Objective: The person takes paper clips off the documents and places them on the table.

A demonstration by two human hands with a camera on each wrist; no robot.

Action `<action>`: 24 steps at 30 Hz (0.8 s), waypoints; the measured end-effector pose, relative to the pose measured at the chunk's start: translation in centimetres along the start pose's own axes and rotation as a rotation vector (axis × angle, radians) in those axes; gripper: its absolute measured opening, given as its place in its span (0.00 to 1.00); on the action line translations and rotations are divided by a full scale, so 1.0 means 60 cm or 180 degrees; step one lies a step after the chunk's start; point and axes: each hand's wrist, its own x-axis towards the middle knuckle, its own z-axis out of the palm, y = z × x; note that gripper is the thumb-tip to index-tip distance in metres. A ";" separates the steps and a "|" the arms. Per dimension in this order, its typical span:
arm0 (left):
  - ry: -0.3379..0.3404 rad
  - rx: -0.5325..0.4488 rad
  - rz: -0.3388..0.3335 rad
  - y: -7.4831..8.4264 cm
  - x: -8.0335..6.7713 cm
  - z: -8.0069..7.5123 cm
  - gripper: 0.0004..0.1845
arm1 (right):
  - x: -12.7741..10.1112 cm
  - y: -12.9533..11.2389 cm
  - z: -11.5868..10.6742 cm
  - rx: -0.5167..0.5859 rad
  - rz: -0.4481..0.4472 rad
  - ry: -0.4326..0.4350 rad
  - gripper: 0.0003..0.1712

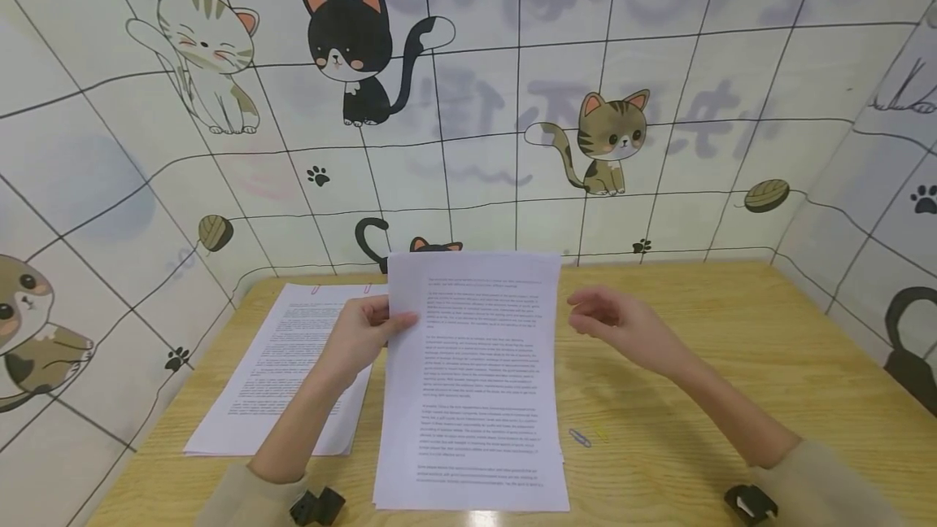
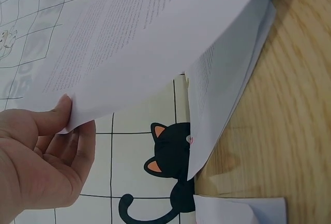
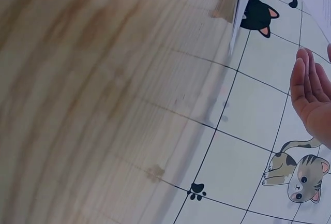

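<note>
My left hand (image 1: 363,337) pinches the left edge of a few printed sheets (image 1: 476,381), thumb in front and fingers behind. They stand raised above the table, the text facing me. In the left wrist view, the thumb presses near a corner of the printed sheet (image 2: 129,53), and more paper (image 2: 217,89) shows behind it. My right hand (image 1: 618,325) hovers just right of the sheets, fingers loosely bent, holding nothing. The right wrist view also shows the right hand (image 3: 313,97) apart from the paper. A blue paper clip (image 1: 580,437) and a yellow paper clip (image 1: 602,432) lie right of the sheets.
On the left of the wooden table (image 1: 703,429) lies a printed stack (image 1: 281,372), with two red paper clips (image 1: 316,289) at its top edge. Behind the table stands a wall (image 1: 483,169) with cat drawings and grid lines.
</note>
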 end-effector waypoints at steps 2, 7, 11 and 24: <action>-0.0002 -0.0025 0.0016 0.003 -0.002 0.001 0.14 | 0.003 -0.001 0.005 0.0083 -0.0013 0.0021 0.20; -0.0026 -0.0028 0.0072 0.008 -0.004 0.002 0.15 | 0.009 -0.007 0.014 0.0329 -0.0114 -0.0032 0.19; -0.0045 -0.0039 0.0094 0.013 -0.007 0.002 0.16 | 0.012 -0.017 0.019 0.0425 -0.0247 -0.0137 0.18; -0.0009 -0.0178 0.0140 0.028 -0.011 0.006 0.15 | 0.009 -0.029 0.023 0.0539 -0.0386 -0.0368 0.09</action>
